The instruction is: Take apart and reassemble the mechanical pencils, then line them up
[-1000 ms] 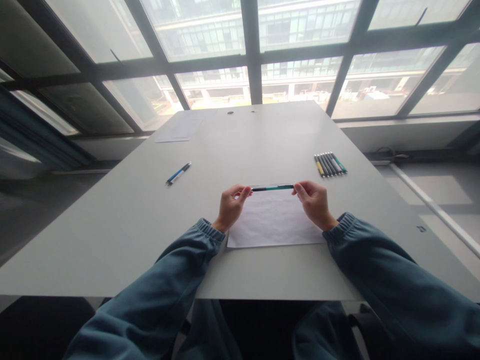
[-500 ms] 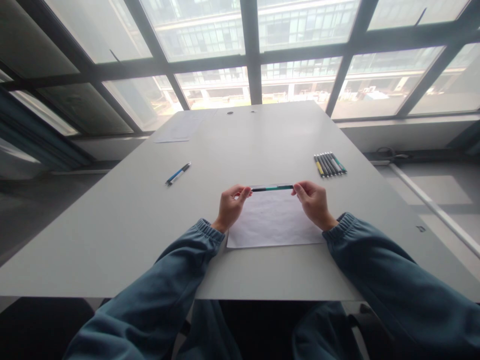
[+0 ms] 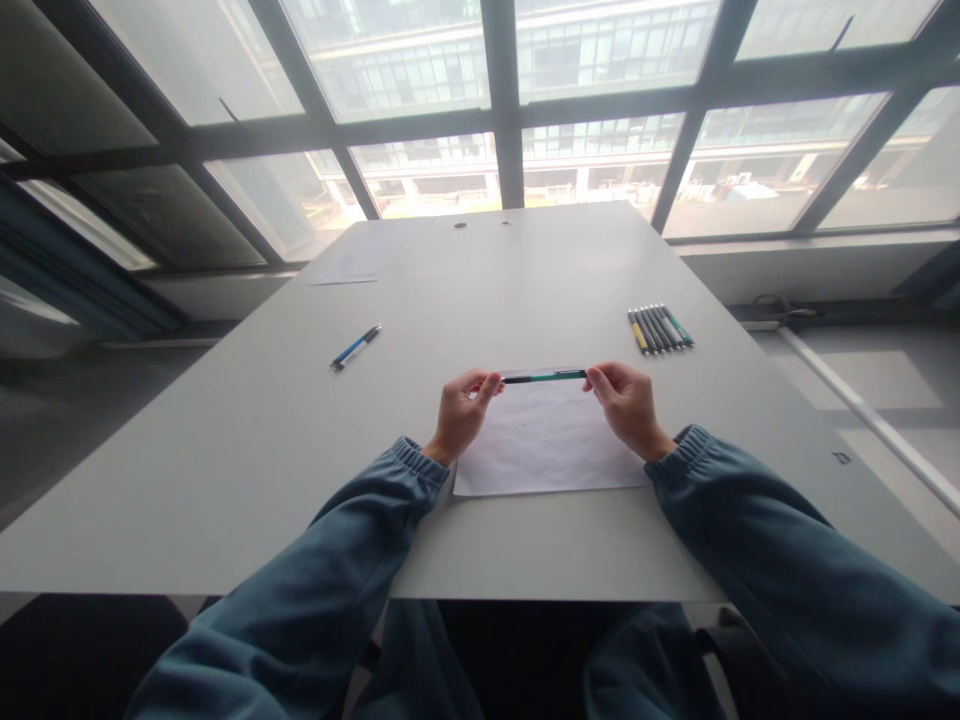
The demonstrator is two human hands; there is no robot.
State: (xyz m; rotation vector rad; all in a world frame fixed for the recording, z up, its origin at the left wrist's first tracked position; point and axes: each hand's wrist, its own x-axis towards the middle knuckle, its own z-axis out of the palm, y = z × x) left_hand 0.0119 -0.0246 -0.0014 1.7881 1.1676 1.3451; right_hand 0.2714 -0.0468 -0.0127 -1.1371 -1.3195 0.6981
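A green and black pen [image 3: 546,377] is stretched level between my two hands, over the far edge of a white sheet of paper [image 3: 551,445]. My left hand [image 3: 465,408] pinches its black grip end between thumb and fingers. The opposite end, near the clip, is pinched by my right hand [image 3: 621,400]. Both tips of the pen are hidden by the fingers. The paper lies flat on the table, partly under my right wrist.
On the white table [image 3: 225,480], a row of several pens [image 3: 660,330] lies to the right. A blue and black pen [image 3: 357,347] rests alone on the left. Farther back are more paper sheets [image 3: 349,262] and a small round dark spot [image 3: 460,226]. Windows [image 3: 420,170] stand behind.
The pen has rolled slightly between my fingers, so its clip shows more along the upper side. My hands have stayed in place.
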